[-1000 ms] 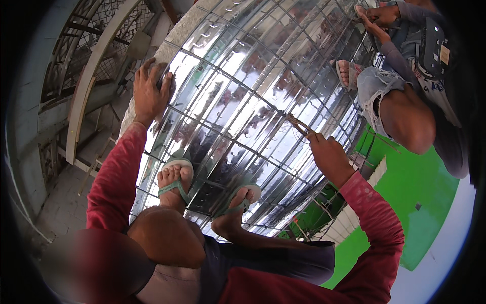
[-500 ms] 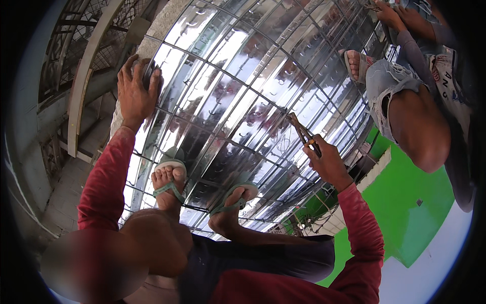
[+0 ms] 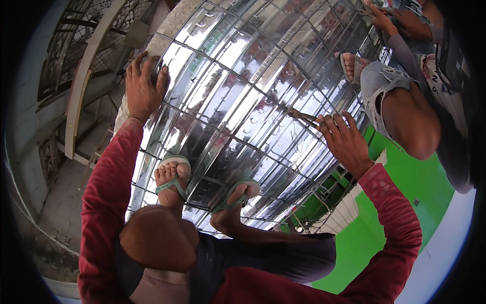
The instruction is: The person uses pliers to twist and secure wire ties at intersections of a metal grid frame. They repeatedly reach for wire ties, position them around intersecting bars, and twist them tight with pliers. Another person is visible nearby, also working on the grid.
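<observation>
Shiny corrugated metal decking [image 3: 215, 109] lies under a grid of thin steel mesh [image 3: 251, 84]. In my right hand [image 3: 347, 142] are pincers [image 3: 304, 116], their jaws at a mesh crossing near the middle of the decking. The fingers of that hand are stretched over the handles, partly hiding them. My left hand [image 3: 144, 91] rests at the decking's left edge, by the rough concrete rim. Its fingers curl around a dark rounded thing [image 3: 156, 75], too covered to name. My sandalled feet [image 3: 173, 177] stand on the mesh below.
At the upper right another person crouches in ripped jeans [image 3: 379, 86], both hands [image 3: 387, 20] low over the mesh. Beyond the right edge, a green surface [image 3: 349, 238] lies lower down. Wooden boards [image 3: 83, 86] and a wall stand past the left edge.
My right hand has turned and swung up and right around the pincers, its fingers now stretched over the handles. The pincers lie flatter, jaws at nearly the same place. My left hand stays at the edge.
</observation>
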`<state>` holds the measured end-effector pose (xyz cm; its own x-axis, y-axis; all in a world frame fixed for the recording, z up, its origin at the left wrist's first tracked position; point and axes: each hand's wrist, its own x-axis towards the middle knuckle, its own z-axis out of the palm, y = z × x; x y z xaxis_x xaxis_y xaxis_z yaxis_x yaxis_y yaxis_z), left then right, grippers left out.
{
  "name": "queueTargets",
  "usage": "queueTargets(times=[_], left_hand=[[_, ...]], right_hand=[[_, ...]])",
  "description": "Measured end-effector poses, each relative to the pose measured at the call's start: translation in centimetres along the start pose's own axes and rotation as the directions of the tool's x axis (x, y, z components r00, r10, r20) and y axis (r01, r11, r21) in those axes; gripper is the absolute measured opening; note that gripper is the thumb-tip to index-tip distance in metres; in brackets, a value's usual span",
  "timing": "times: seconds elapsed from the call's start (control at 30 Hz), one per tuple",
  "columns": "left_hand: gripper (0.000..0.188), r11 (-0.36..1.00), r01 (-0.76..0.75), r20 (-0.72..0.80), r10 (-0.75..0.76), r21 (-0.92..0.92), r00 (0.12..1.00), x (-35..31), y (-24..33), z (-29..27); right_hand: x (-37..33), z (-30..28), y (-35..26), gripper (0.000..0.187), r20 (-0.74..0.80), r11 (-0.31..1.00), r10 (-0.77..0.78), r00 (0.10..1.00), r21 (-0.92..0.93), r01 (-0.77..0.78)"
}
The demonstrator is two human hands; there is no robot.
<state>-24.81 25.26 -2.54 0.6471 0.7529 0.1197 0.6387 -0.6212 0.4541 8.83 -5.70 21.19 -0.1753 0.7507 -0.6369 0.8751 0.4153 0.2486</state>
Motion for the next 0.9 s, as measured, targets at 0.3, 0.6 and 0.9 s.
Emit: queueTargets(times=[0.3, 0.6, 0.9], left_hand=[[0.036, 0.999, 0.033, 0.014, -0.033, 0.017, 0.999, -0.3, 0.1, -0.1], [0.034, 0.999, 0.026, 0.004, -0.026, -0.022, 1.0, -0.2, 0.0, -0.3], [0.033, 0.999, 0.008, -0.011, -0.009, -0.033, 1.0, -0.1, -0.1, 0.0]], right_hand=[[-0.5, 1.9, 3.5, 0.028, -0.061, 0.918, 0.271, 0.961, 0.317, -0.239], [0.9, 9.3, -3.6, 0.066, -0.058, 0.738, 0.501, 0.863, 0.55, -0.391], [3.2, 11.9, -0.4, 0.046, 0.155, 0.865, 0.317, 0.936, 0.358, -0.352]])
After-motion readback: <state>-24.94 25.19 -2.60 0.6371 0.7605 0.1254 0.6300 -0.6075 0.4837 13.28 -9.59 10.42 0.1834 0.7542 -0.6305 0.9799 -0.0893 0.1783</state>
